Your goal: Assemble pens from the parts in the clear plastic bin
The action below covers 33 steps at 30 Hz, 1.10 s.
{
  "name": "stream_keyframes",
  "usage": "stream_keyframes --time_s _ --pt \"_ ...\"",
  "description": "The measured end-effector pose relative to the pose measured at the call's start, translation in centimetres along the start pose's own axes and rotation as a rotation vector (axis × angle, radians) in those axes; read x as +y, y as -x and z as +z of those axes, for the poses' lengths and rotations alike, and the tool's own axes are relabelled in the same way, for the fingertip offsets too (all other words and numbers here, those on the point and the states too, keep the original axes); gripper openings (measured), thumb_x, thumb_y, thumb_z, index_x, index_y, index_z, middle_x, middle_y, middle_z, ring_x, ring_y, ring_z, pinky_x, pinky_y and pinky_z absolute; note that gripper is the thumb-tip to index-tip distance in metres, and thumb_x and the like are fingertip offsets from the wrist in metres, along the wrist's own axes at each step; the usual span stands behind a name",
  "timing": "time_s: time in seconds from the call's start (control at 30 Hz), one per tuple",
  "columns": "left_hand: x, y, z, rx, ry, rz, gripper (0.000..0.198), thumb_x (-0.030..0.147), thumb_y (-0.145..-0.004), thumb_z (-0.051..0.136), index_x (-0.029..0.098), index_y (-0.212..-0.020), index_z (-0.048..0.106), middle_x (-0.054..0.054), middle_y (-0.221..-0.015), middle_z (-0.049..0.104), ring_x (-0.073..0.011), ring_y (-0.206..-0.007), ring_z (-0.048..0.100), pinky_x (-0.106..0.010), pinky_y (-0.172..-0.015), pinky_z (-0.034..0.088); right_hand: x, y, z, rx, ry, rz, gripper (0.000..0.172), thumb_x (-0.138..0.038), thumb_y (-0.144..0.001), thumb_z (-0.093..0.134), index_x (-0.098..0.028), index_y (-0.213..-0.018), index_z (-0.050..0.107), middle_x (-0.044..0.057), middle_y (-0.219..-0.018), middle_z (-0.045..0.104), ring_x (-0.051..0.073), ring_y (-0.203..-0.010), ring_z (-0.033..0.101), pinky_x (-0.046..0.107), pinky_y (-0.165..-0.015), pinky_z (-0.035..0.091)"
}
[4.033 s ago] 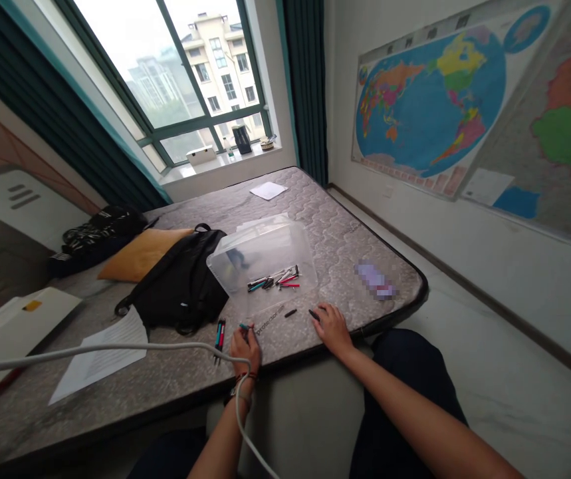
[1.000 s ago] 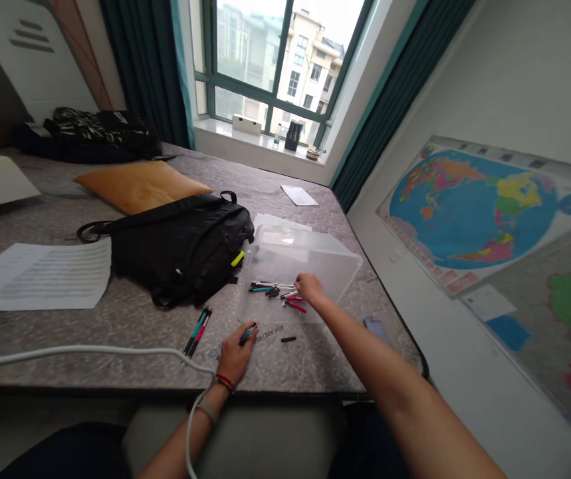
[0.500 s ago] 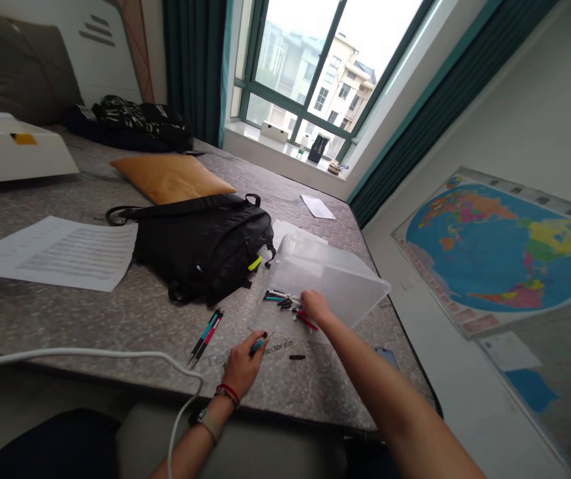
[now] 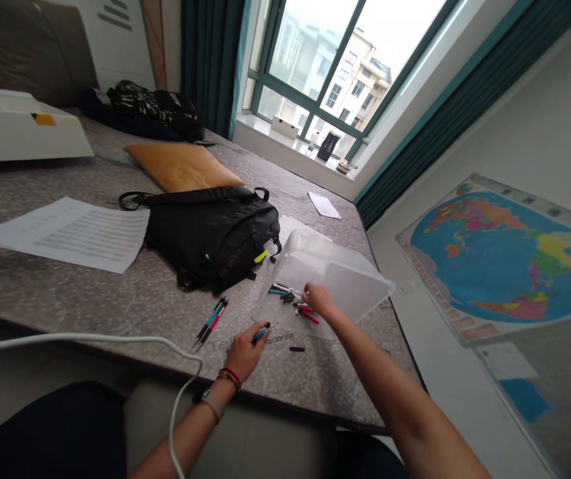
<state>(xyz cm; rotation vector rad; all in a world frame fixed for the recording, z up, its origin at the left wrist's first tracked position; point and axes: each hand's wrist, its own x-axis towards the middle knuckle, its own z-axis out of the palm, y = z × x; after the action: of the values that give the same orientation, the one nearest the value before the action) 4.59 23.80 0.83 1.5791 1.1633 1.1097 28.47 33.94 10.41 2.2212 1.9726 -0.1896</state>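
My left hand (image 4: 244, 348) rests on the grey mattress (image 4: 115, 299) with its fingers closed round a teal pen (image 4: 262, 332). My right hand (image 4: 318, 299) reaches into the mouth of a clear plastic box (image 4: 345, 279) lying on its side; its fingers are curled over a pile of several pens (image 4: 285, 293) there, and what they hold I cannot make out. Two pens (image 4: 211, 322) lie side by side left of my left hand. A small black cap (image 4: 296, 348) lies on the mattress in front of the box.
A black bag (image 4: 210, 233) lies just behind the pens. A printed sheet (image 4: 70, 233), an orange cushion (image 4: 180, 166) and a white box (image 4: 20, 130) lie further left. A white cable (image 4: 90, 340) crosses the near edge. A world map (image 4: 504, 259) hangs on the right wall.
My right hand left the mattress edge and reached into the clear box to the pen pile. My left hand kept hold of the teal pen. The view swung left.
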Motion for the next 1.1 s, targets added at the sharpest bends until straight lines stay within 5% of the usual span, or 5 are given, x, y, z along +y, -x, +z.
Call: stream_keyframes --time_s 0.1,0.17,0.3,1.1 --pt "-0.1 0.0 0.1 0.013 0.009 0.005 0.028 0.041 -0.091 0.056 0.026 -0.109 0.07 -0.004 -0.102 0.076 -0.0211 -0.093 0.071 -0.031 -0.081 0.055 -1.4 3.0 1.2 0.056 -0.557 -0.039 0.022 -0.034 -0.09 0.05 -0.015 -0.091 0.061 0.002 -0.068 0.065 0.014 -0.06 0.061 0.023 -0.057 0.045" --pt "-0.1 0.0 0.2 0.013 0.017 0.015 0.028 0.043 -0.089 0.058 0.026 -0.108 0.071 -0.004 -0.105 0.076 -0.0212 -0.095 0.071 -0.031 -0.084 0.055 -3.0 5.5 2.3 -0.023 -1.024 -0.116 0.026 -0.045 -0.086 0.054 -0.018 -0.088 0.056 -0.006 -0.052 0.052 0.011 -0.044 0.049 0.022 -0.046 0.04" --pt "-0.1 -0.1 0.2 0.002 0.032 0.035 0.032 0.045 -0.088 0.059 0.024 -0.107 0.073 -0.005 -0.107 0.075 -0.0222 -0.098 0.07 -0.033 -0.088 0.055 -6.0 9.1 3.4 -0.12 -1.396 -0.184 0.028 -0.047 -0.08 0.064 -0.021 -0.085 0.053 -0.009 -0.049 0.049 0.009 -0.04 0.042 0.02 -0.041 0.034" --pt "0.4 0.0 -0.1 -0.057 0.047 0.048 0.033 0.047 -0.088 0.057 0.024 -0.104 0.073 -0.006 -0.105 0.076 -0.0228 -0.096 0.07 -0.034 -0.087 0.053 -7.0 10.8 5.1 -0.02 -1.321 -0.148 0.022 -0.042 -0.08 0.061 -0.021 -0.081 0.054 -0.01 -0.05 0.042 0.009 -0.041 0.039 0.02 -0.042 0.029"
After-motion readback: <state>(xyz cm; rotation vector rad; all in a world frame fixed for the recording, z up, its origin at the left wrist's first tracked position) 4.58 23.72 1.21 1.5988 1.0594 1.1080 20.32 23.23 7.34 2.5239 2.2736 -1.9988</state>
